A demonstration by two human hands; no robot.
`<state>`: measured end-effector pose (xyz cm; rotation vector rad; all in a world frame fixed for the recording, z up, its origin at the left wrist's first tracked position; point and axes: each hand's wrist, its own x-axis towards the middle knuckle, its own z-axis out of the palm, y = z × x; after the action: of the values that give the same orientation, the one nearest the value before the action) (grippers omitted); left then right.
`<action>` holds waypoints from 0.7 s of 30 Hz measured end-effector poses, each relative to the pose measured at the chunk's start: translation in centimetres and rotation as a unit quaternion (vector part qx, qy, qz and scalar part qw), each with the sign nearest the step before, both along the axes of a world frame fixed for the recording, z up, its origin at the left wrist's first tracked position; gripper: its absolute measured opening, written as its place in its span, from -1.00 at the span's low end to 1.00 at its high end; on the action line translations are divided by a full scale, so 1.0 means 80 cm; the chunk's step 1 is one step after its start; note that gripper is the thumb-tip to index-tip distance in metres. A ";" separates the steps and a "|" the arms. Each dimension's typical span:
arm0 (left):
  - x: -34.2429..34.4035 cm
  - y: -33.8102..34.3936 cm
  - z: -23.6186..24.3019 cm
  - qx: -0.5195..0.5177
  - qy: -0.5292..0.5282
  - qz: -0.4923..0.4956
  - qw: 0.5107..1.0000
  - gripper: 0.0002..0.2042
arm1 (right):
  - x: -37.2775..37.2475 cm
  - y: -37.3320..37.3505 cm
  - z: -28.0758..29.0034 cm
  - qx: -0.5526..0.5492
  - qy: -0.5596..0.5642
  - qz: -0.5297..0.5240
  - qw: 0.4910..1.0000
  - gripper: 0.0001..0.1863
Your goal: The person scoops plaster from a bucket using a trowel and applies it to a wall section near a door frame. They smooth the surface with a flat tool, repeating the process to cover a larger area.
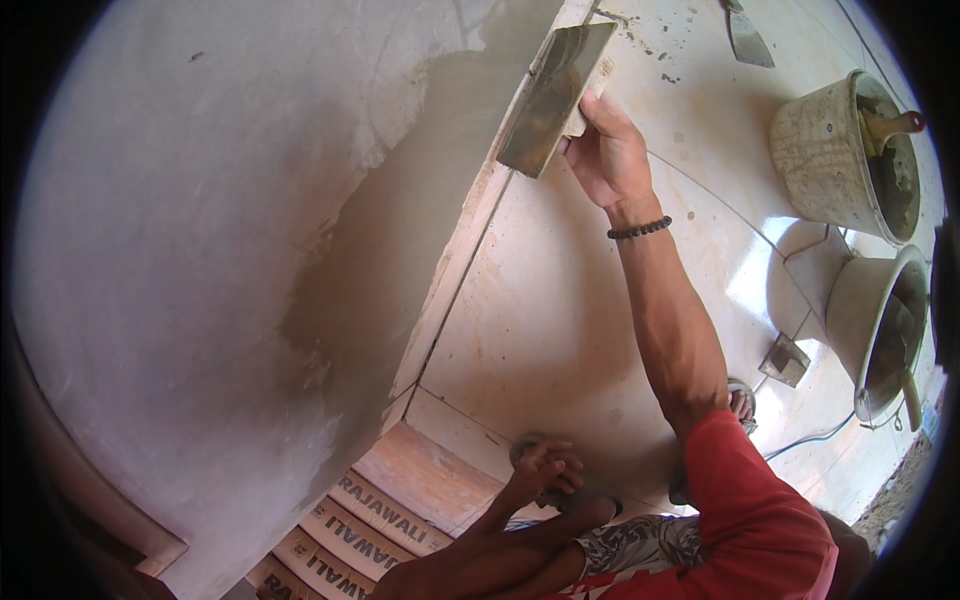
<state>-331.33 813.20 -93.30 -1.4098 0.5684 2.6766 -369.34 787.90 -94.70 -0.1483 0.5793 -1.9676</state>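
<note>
Held out ahead of me, my right hand (pixel 612 155) is closed around the pale handle of a rectangular plastering trowel (pixel 560 95). Its flat metal blade is smeared grey and tilted close to the foot of the grey wall (pixel 200 220); whether it touches cannot be told. A darker, damp-looking patch of plaster (pixel 390 210) spreads over the wall beside it. Low in the view, my left hand (pixel 548 468) hangs near my foot, fingers apart and holding nothing visible.
Pale floor tiles (pixel 540 280) meet the wall. On the right stand a dirty bucket (pixel 815 150) with a tool handle sticking out and a second bucket (pixel 855 310) holding another tool. A scraper (pixel 748 38) and a small square piece (pixel 785 360) lie on the tiles. Several brown printed slabs (pixel 345 540) lie lower left.
</note>
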 end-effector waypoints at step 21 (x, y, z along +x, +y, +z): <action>-0.002 -0.001 -0.001 0.011 -0.011 -0.014 1.000 -0.57 | -0.019 0.012 -0.001 0.106 0.017 -0.058 0.992 -0.67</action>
<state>-331.47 813.14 -93.40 -1.4142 0.5526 2.6330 -370.86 788.89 -94.81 -0.0159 0.8317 -2.0041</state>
